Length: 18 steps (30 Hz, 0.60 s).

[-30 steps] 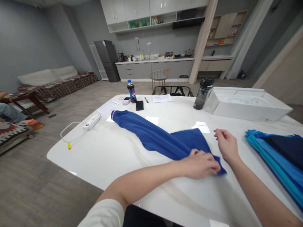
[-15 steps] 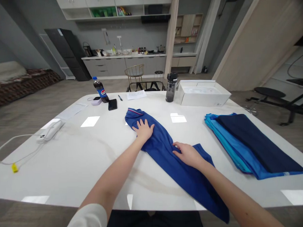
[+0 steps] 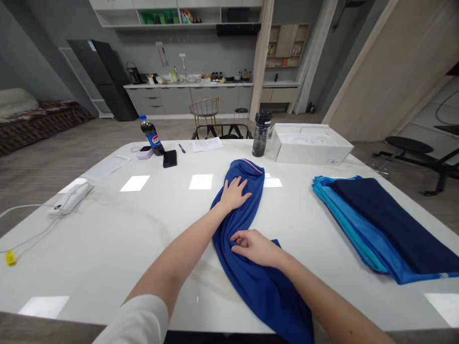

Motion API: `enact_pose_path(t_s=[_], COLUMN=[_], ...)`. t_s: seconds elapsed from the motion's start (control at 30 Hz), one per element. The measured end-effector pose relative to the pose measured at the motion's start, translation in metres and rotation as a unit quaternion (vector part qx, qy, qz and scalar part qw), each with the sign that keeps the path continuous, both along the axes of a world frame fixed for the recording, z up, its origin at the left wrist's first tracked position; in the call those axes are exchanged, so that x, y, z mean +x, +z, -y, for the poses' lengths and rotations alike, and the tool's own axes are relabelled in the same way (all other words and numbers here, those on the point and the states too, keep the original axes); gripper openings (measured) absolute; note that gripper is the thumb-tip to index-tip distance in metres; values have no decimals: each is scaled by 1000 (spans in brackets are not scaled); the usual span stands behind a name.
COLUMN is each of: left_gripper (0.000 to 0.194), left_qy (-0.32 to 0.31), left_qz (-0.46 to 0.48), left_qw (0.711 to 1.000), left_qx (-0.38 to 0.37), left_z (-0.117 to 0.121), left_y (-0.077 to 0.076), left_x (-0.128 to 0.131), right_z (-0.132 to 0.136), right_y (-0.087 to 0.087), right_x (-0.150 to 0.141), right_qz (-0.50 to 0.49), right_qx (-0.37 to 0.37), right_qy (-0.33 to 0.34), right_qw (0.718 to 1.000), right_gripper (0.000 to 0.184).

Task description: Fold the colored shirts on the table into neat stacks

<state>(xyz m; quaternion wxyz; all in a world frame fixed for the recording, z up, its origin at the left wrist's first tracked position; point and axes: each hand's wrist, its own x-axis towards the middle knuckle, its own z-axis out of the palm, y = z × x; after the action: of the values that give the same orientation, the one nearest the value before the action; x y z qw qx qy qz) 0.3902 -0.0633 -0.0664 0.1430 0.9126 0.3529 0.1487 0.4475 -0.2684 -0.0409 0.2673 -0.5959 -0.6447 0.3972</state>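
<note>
A blue polo shirt (image 3: pixel 251 271) with a red and white stripe along its collar lies gathered lengthwise on the white table. Its near end hangs over the front edge. My left hand (image 3: pixel 235 194) rests flat on the upper part of the shirt, just below the collar, fingers spread. Lower down, my right hand (image 3: pixel 254 247) is curled, with thumb and forefinger close together on a ridge of the cloth at the middle. The exact fingertip grip is partly hidden.
Folded clothes (image 3: pixel 393 226) in navy and blues lie stacked at the right. Behind stand a white box (image 3: pixel 311 151), a dark water bottle (image 3: pixel 262 133) and a cola bottle (image 3: pixel 152 135). A phone (image 3: pixel 170 158) lies nearby. A power strip (image 3: pixel 70 197) with cables sits at the left on the white table (image 3: pixel 115 246).
The shirt has swung round: its collar end went right with my left hand, and its middle went left with my right hand. It now lies more nearly straight towards me.
</note>
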Motion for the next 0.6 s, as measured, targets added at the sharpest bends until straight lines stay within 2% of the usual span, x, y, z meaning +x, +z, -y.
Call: enact_pose_path(t_s=[0.03, 0.1, 0.2, 0.27, 0.37, 0.47, 0.6], left_gripper=[66, 64, 57, 53, 52, 55, 55], left_qy=[7, 11, 5, 9, 19, 26, 66], left_qz=[-7, -17, -4, 12, 33, 62, 187], left_qw=[1000, 1000, 1000, 999, 999, 996, 972], left_qx=[-3, -15, -28, -35, -33, -51, -129], left_z=[0, -2, -9, -13, -14, -12, -13], left_y=[-3, -8, -13, -15, -19, -19, -7], left_x=[-7, -20, -36, -40, -39, -37, -37], right_z=[-7, -26, -63, -88, -121, -146, -170], right_y=[-1, -5, -17, -27, -36, -37, -21], right_x=[9, 36, 78, 97, 105, 103, 103], right_qz=[10, 74, 207, 258, 308, 321, 197], right_qx=[12, 61, 119, 109, 87, 80, 79], right_qy=[-18, -103, -254, -327, -372, -376, -373], right_qw=[1000, 990, 937, 902, 871, 866, 903], right_gripper=[20, 23, 24, 29, 33, 28, 21])
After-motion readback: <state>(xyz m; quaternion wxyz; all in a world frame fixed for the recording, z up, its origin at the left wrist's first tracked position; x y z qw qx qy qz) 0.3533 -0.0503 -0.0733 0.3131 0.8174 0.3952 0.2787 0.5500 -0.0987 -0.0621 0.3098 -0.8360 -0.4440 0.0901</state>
